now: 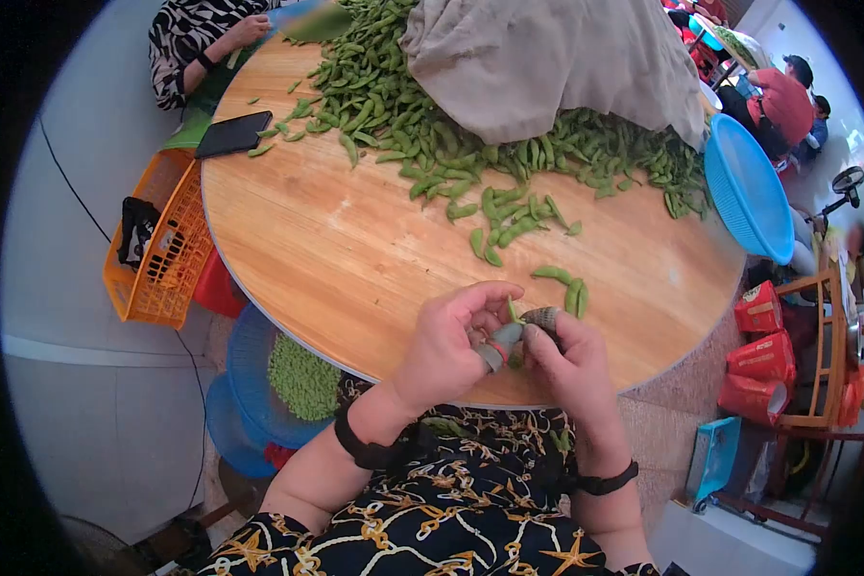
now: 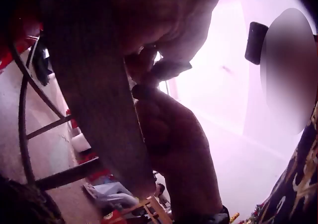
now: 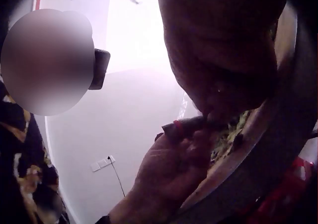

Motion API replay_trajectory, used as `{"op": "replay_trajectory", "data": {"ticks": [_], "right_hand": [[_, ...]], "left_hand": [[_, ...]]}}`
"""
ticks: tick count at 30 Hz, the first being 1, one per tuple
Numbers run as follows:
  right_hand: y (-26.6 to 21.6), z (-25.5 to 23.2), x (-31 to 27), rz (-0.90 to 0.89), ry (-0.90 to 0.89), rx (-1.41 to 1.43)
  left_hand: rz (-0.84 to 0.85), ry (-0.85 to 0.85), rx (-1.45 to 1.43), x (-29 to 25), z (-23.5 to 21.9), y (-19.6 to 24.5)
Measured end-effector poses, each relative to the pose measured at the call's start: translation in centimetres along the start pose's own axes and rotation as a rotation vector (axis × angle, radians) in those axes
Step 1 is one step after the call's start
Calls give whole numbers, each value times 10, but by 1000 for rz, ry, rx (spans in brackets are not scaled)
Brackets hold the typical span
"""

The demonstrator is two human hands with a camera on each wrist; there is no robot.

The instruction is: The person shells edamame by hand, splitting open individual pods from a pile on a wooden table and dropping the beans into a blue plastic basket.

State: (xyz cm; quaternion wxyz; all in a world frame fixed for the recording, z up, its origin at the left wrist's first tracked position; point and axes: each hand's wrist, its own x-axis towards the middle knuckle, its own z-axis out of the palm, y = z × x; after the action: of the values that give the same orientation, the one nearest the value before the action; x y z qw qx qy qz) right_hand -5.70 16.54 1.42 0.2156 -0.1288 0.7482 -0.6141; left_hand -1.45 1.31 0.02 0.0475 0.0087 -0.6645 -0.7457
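Your left hand (image 1: pixel 448 350) and right hand (image 1: pixel 568 363) meet fingertip to fingertip, both curled in a pinching grip, forearms angled inward, each wrist banded in black.

Round wooden table (image 1: pixel 336 259), heaped pods (image 1: pixel 422 125)

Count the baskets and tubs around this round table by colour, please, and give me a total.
Orange basket: 1
Blue basket at the table's far edge: 1
Blue tubs under the near edge, stacked: 2
Total: 4
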Motion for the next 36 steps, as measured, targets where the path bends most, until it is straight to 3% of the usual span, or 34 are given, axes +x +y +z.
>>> {"op": "replay_trajectory", "data": {"ticks": [4, 6, 9, 13, 15, 18, 21, 25, 27, 30, 33, 36], "right_hand": [[-2, -2, -4, 40, -51, 69], [-8, -4, -6, 199, -106, 202], [-13, -4, -6, 262, -118, 280], [-10, -4, -9, 181, -9, 164], [-8, -7, -10, 12, 24, -49], [-19, -12, -13, -54, -114, -280], [-20, -8, -14, -148, -136, -323], [-21, -12, -17, -85, -152, -342], [-20, -13, -19, -69, -163, -189], [-21, -20, -21, 31, -196, -71], [-21, -20, -17, -13, -257, -300], [-21, -15, -17, 17, -239, -267]], "left_hand": [[-9, -36, -13, 1, -6, -8], [-192, -87, -322, 2, -11, -9], [-247, -53, -562, 2, -9, -3], [-280, 30, -503, 4, -3, 3], [-323, -5, -643, 4, -6, 0], [-294, -54, -606, 4, -9, 1], [-285, -97, -596, 4, -10, -2], [-294, -79, -518, 2, -9, -1], [-282, -20, -466, 1, -9, -2], [-298, -70, -374, 0, -9, -1], [-266, -116, -296, 1, -6, -3], [-268, -105, -297, 1, -5, -2]]}}
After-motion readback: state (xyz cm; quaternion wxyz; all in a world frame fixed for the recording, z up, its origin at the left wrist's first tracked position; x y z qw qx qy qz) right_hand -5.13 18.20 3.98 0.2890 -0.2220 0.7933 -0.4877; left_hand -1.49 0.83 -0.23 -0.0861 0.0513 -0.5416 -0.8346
